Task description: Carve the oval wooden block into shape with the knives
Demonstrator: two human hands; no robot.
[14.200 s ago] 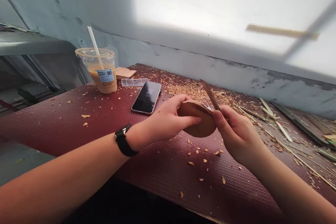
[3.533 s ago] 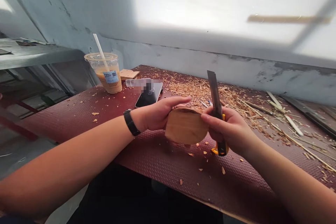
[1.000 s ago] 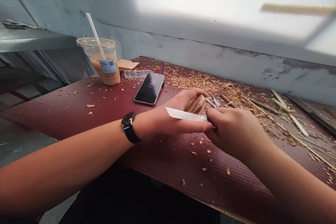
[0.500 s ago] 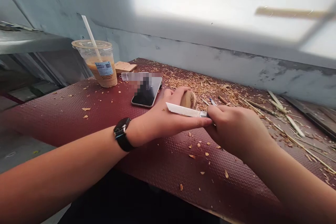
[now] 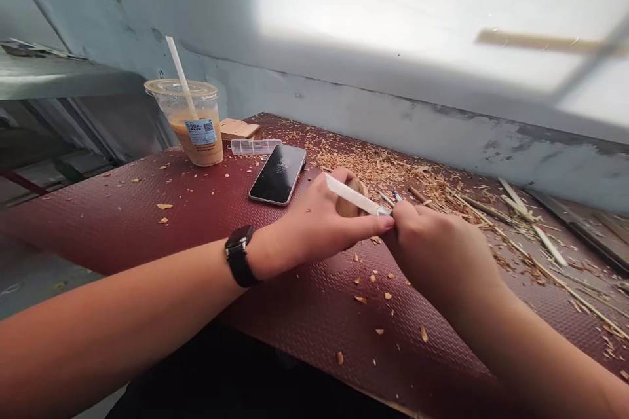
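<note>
My left hand [image 5: 314, 226], with a black watch [image 5: 239, 255] on its wrist, is closed around a rounded wooden piece [image 5: 350, 205] of which only a small part shows between the fingers. My right hand [image 5: 432, 255] grips a utility knife whose long pale blade [image 5: 351, 195] points left and lies across the wood, over my left fingers. The knife's handle is hidden inside my fist. Both hands hover just above the dark red textured table [image 5: 147, 222], touching each other.
A black phone [image 5: 278, 173] lies left of my hands. Behind it stand an iced drink cup with a straw [image 5: 191, 121], a clear small box [image 5: 255, 146] and a wooden block [image 5: 236, 129]. Wood shavings [image 5: 393, 170] and thin sticks [image 5: 531, 222] cover the right. A wall runs behind.
The blade has tilted and slid further over the wood since a second ago, and the wood is more hidden in my left hand. Earlier the wooden disc was held up flat, knife upright.
</note>
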